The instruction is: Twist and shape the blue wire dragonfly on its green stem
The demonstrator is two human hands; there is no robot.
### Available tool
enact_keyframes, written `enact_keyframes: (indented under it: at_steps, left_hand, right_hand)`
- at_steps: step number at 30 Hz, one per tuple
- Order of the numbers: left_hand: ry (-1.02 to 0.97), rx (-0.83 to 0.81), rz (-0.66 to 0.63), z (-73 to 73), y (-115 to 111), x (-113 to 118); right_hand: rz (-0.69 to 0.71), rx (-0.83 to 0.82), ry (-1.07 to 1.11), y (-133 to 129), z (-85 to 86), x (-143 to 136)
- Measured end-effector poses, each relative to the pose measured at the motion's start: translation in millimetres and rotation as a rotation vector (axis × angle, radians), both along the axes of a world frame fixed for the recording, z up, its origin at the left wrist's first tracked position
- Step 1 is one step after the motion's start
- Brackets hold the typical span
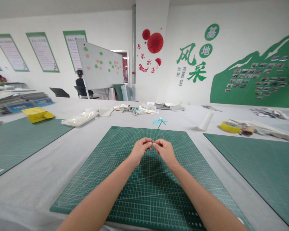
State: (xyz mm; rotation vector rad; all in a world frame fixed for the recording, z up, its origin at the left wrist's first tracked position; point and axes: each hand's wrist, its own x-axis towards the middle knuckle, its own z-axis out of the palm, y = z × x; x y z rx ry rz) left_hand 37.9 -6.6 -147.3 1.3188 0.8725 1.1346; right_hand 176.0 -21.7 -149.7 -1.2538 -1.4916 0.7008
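Both of my hands meet above the far half of a green cutting mat (144, 199) with a white grid. My left hand (142, 150) is closed in a pinch, its fingertips against those of the other hand. My right hand (164, 150) is pinched in the same way. A thin dark green stem rises just beyond the fingertips, topped by a light blue curled and star-like ornament (160, 121). The lower end of the stem is hidden near the fingers, and what the fingertips hold is too small to make out.
Other cutting mats lie left (26, 138) and right (260, 163). Around them are a yellow packet (38, 114), a plastic bag (80, 118), fabric scraps (145, 109), a white roll (206, 121) and yellow tape (230, 127). A person (80, 84) sits beside the whiteboard (102, 67).
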Motion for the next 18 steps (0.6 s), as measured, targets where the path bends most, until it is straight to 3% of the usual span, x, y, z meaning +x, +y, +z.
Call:
enact_keyframes:
  at_steps: [13, 18]
  left_hand:
    - [-0.290, -0.154, -0.091, -1.8, 2.4, -1.0]
    - [-0.263, -0.158, -0.048, 1.0, 1.8, -1.0]
  right_hand:
    - [-0.003, 0.048, -0.091, -2.7, 4.6, 1.1]
    - [0.004, 0.044, -0.092, -2.6, 5.6, 1.8]
